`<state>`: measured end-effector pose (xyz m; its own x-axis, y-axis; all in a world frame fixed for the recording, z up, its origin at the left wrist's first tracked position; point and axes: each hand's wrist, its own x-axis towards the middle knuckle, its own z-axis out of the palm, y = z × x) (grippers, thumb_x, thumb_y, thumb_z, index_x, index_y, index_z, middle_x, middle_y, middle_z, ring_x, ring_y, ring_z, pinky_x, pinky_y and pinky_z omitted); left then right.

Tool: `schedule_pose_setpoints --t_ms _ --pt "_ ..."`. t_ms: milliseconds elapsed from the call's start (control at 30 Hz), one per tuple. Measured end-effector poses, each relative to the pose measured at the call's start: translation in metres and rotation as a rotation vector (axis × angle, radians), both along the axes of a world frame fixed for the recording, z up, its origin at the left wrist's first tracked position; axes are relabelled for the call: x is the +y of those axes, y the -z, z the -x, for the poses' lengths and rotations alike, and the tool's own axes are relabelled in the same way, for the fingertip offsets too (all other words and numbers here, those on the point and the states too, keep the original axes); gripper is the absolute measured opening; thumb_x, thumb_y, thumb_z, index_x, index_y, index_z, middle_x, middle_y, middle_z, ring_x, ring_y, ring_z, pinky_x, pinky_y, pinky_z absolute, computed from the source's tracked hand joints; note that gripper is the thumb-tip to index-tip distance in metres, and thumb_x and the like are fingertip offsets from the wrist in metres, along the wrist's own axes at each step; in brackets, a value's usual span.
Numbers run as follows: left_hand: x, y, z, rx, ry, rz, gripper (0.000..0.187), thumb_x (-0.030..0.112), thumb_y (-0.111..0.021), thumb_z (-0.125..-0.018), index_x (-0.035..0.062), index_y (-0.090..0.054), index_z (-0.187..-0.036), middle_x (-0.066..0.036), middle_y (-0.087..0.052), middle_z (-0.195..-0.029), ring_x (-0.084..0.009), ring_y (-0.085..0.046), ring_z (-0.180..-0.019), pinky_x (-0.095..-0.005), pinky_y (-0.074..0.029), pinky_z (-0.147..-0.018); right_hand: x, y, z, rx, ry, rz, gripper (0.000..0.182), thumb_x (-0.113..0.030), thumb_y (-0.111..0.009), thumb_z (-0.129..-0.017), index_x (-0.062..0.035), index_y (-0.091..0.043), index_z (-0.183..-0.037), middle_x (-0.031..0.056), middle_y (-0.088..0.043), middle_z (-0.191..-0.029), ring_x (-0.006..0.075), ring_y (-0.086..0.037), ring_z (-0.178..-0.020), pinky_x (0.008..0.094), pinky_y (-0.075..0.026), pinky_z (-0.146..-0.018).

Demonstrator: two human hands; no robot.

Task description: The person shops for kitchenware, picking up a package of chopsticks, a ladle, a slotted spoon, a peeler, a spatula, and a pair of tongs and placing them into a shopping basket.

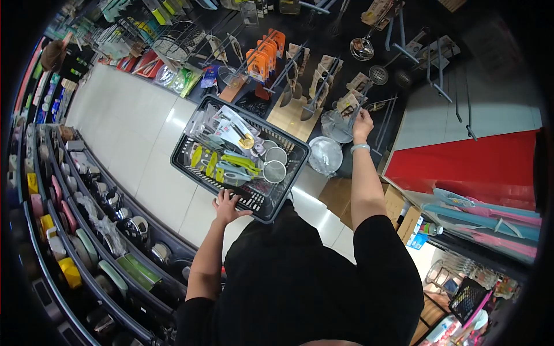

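Note:
A dark plastic shopping basket is in front of me, holding kitchen tools. Inside lie green-handled utensils, small round mesh strainers and carded packages. My left hand touches the basket's near side with its fingers spread. At the rack on the right, my right hand is closed at the end of a display hook, beside hanging carded goods. What its fingers pinch is hidden. Just below hangs a round strainer in clear wrap, with a larger wrapped round item nearer me.
Orange-carded tools, ladles and skimmers hang on metal hooks along the rack. Cardboard boxes stand on the floor by my right arm. Shelves of pans and lids line the left side of the tiled aisle.

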<state>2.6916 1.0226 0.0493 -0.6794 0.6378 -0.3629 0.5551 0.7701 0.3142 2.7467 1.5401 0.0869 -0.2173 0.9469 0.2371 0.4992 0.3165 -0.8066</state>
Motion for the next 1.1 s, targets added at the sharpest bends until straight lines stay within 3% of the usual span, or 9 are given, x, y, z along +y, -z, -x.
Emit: schedule_pose_setpoints --t_ms 200,300,567,633,667,767,900,1033,1100 --pt "0.000 -0.003 0.001 -0.040 0.001 0.012 0.076 0.070 -0.071 -0.049 0.0232 -0.062 -0.109 -0.008 -0.039 -0.128 -0.0355 -0.023 -0.128 -0.0634 -0.021 -0.092 -0.028 0.005 -0.031 0.104 -0.148 0.105 0.012 -0.011 -0.060 -0.085 0.0003 -0.064 -0.086 0.0041 -0.061 -0.065 0.0096 -0.058 -0.053 0.0249 -0.047 -0.050" --pt "0.000 -0.003 0.000 -0.057 -0.001 -0.002 0.077 0.069 -0.071 -0.049 0.0208 -0.062 -0.109 -0.008 -0.039 -0.129 -0.0362 -0.022 -0.129 -0.0650 -0.020 -0.093 -0.052 0.001 -0.048 0.277 -0.267 0.298 0.013 -0.010 -0.059 -0.087 0.0014 -0.064 -0.084 0.0038 -0.063 -0.075 0.0118 -0.064 -0.067 0.0245 -0.054 -0.052" --pt "-0.003 0.000 0.000 -0.043 0.015 -0.004 0.077 0.071 -0.069 -0.050 0.0213 -0.062 -0.108 -0.007 -0.038 -0.129 -0.0369 -0.022 -0.129 -0.0670 -0.021 -0.092 -0.114 -0.030 -0.100 0.074 -0.453 0.397 0.012 -0.007 -0.058 -0.087 0.0036 -0.063 -0.089 0.0060 -0.065 -0.076 0.0099 -0.063 -0.067 0.0234 -0.052 -0.057" --pt "-0.004 0.000 0.001 -0.061 0.015 -0.006 0.077 0.072 -0.068 -0.050 0.0213 -0.062 -0.108 -0.007 -0.038 -0.130 -0.0374 -0.021 -0.129 -0.0678 -0.020 -0.092 -0.133 -0.058 -0.106 0.033 -0.529 0.302 0.011 -0.006 -0.058 -0.086 0.0039 -0.062 -0.089 0.0070 -0.064 -0.076 0.0106 -0.062 -0.066 0.0235 -0.051 -0.058" --pt "-0.004 0.002 0.000 -0.047 0.010 -0.005 0.071 0.069 -0.071 -0.051 0.0256 -0.062 -0.107 -0.006 -0.040 -0.128 -0.0365 -0.021 -0.128 -0.0625 -0.020 -0.093 -0.144 -0.079 -0.107 -0.005 -0.600 0.212 0.010 -0.004 -0.058 -0.085 0.0042 -0.061 -0.089 0.0079 -0.063 -0.076 0.0113 -0.062 -0.065 0.0236 -0.049 -0.058" --pt "-0.006 0.001 0.001 -0.066 0.003 -0.010 0.077 0.072 -0.067 -0.052 0.0216 -0.062 -0.110 -0.008 -0.037 -0.131 -0.0370 -0.021 -0.129 -0.0676 -0.020 -0.092 -0.176 -0.183 -0.099 -0.011 -0.660 -0.034 0.004 0.000 -0.058 -0.084 0.0034 -0.059 -0.086 0.0094 -0.058 -0.071 0.0126 -0.058 -0.062 0.0250 -0.045 -0.057" --pt "-0.005 -0.006 0.000 -0.098 -0.025 -0.003 0.076 0.069 -0.070 -0.052 0.0206 -0.062 -0.110 -0.008 -0.037 -0.132 -0.0358 -0.020 -0.130 -0.0661 -0.017 -0.095 -0.187 -0.268 -0.090 0.188 -0.709 0.005 0.007 0.004 -0.055 -0.086 0.0046 -0.060 -0.091 0.0044 -0.062 -0.077 0.0084 -0.059 -0.068 0.0207 -0.047 -0.060" --pt "-0.006 -0.003 -0.001 -0.097 -0.043 -0.024 0.074 0.067 -0.072 -0.052 0.0207 -0.063 -0.109 -0.008 -0.036 -0.132 -0.0332 -0.019 -0.131 -0.0651 -0.015 -0.097 -0.200 -0.289 -0.046 0.304 -0.883 0.118 0.009 0.003 -0.053 -0.088 0.0057 -0.060 -0.094 0.0036 -0.062 -0.082 0.0085 -0.059 -0.072 0.0209 -0.048 -0.062" --pt "-0.007 -0.004 0.000 -0.108 -0.046 -0.017 0.074 0.066 -0.072 -0.051 0.0210 -0.063 -0.109 -0.008 -0.036 -0.134 -0.0326 -0.018 -0.133 -0.0653 -0.015 -0.098 -0.203 -0.257 -0.009 0.272 -0.981 0.164 0.010 -0.002 -0.055 -0.088 0.0043 -0.060 -0.094 0.0023 -0.061 -0.082 0.0068 -0.058 -0.073 0.0218 -0.048 -0.064"
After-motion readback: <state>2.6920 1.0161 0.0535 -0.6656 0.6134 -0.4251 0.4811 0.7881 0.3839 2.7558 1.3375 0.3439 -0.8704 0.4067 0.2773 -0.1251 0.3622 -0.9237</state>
